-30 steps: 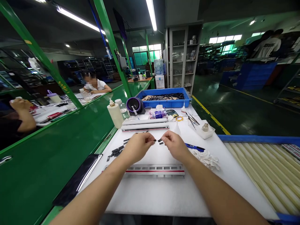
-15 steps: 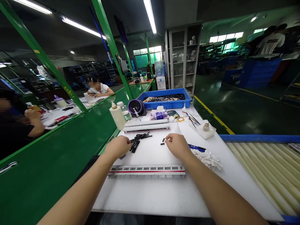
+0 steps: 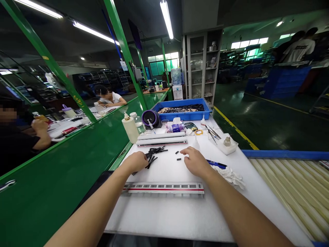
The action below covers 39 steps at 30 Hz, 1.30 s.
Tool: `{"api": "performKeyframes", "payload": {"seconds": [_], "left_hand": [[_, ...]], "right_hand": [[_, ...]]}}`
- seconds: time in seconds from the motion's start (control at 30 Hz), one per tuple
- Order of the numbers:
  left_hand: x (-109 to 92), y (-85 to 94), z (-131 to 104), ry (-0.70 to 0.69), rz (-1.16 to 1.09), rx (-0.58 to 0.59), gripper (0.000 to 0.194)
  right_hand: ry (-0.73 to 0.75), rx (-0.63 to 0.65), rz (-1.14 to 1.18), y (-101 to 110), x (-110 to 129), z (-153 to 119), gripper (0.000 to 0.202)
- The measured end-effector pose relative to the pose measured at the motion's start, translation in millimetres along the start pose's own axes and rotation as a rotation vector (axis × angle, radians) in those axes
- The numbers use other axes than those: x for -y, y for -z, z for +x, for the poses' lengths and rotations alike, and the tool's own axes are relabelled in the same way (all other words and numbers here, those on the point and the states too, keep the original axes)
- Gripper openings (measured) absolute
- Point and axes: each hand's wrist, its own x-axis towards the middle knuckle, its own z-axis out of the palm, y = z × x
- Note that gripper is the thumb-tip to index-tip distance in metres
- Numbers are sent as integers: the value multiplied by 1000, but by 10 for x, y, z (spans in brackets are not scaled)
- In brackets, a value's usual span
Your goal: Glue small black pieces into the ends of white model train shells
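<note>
My left hand (image 3: 137, 162) is curled closed at the left side of a loose pile of black strips (image 3: 155, 151). Its fingertips are hidden, so what they hold cannot be made out. Over the right part of the white tabletop, my right hand (image 3: 194, 160) has its index finger stretched out and its thumb apart, with nothing visible between them. Close to those fingertips lie two small black pieces, an upper piece (image 3: 177, 152) and a lower piece (image 3: 179, 159). A white model train car body (image 3: 164, 187) with a red stripe lies crosswise nearer me.
Behind the pile lies another train car body (image 3: 161, 142). A cream squeeze bottle (image 3: 130, 128), a blue bin (image 3: 174, 116) of black parts and tweezers (image 3: 213, 132) stand or lie farther back. Crumpled tissue (image 3: 232, 176) and a blue pen (image 3: 217, 164) are on the right. Co-workers sit beyond the green partition (image 3: 77, 154).
My left hand has moved slightly right and closed in on the strip pile, whose near strips have shifted. The right index finger is now more extended, and the upper small piece lies at a flatter angle.
</note>
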Motion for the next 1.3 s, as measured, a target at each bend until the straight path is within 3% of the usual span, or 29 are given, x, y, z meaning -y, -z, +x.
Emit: {"api": "performKeyframes", "payload": {"seconds": [0.13, 0.3, 0.53, 0.83, 0.93, 1.03, 1.17, 1.3], "left_hand": [[21, -53, -13, -15, -36, 1, 16], [46, -107, -105, -49, -84, -14, 15], [79, -107, -225, -120, -96, -76, 12], [-100, -25, -289, -141, 7, -172, 11], [-217, 49, -448, -156, 1, -250, 16], [-407, 123, -635, -197, -57, -294, 19], [-634, 194, -778, -256, -351, -181, 25], [-709, 233, -785, -290, -655, -79, 26]], "right_hand": [[98, 159, -114, -71, 3, 98, 63], [48, 279, -210, -201, 26, 274, 65], [50, 244, -148, -112, -11, 211, 53], [120, 116, -44, -28, 100, 156, 37], [80, 79, 102, -22, 220, 101, 28], [-43, 121, 388, -49, 316, 53, 23], [-61, 107, 767, -53, 370, 53, 20], [-55, 86, 936, 12, 381, 69, 21]]}}
